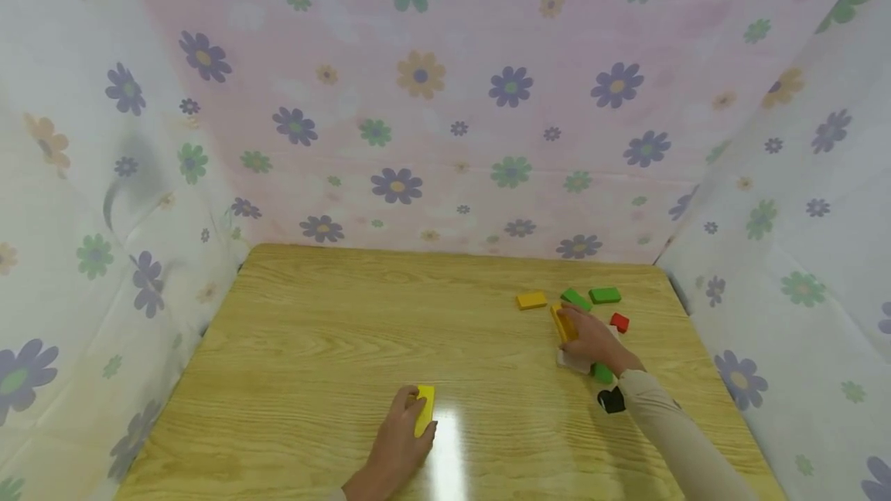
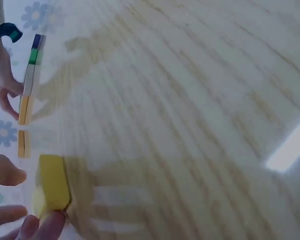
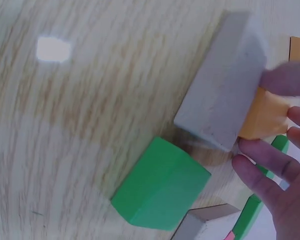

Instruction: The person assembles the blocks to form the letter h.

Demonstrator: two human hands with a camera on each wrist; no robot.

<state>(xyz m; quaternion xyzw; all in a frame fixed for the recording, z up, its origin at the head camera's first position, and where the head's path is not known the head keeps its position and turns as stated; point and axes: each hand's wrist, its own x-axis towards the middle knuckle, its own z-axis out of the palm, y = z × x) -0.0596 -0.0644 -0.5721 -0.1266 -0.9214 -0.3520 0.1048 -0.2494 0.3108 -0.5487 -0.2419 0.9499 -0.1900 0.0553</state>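
Observation:
My left hand (image 1: pixel 402 439) holds a yellow block (image 1: pixel 425 408) on the table near the front middle. Its fingers lie along the block's side and far end, the thumb close to the near end. At the right side, my right hand (image 1: pixel 592 335) grips an orange block (image 1: pixel 562 323) between thumb and fingers. That block lies against a pale grey-white block (image 3: pixel 224 80) in the right wrist view. A green block (image 3: pixel 159 185) sits just beside the white one. Part of the orange block is hidden by the fingers.
Behind the right hand lie another orange block (image 1: pixel 532 301), two green blocks (image 1: pixel 605 295) and a small red block (image 1: pixel 619 322). A dark block (image 2: pixel 37 41) shows past the green one in the left wrist view. Flowered cloth walls (image 1: pixel 445 99) enclose the wooden table (image 1: pixel 334 315).

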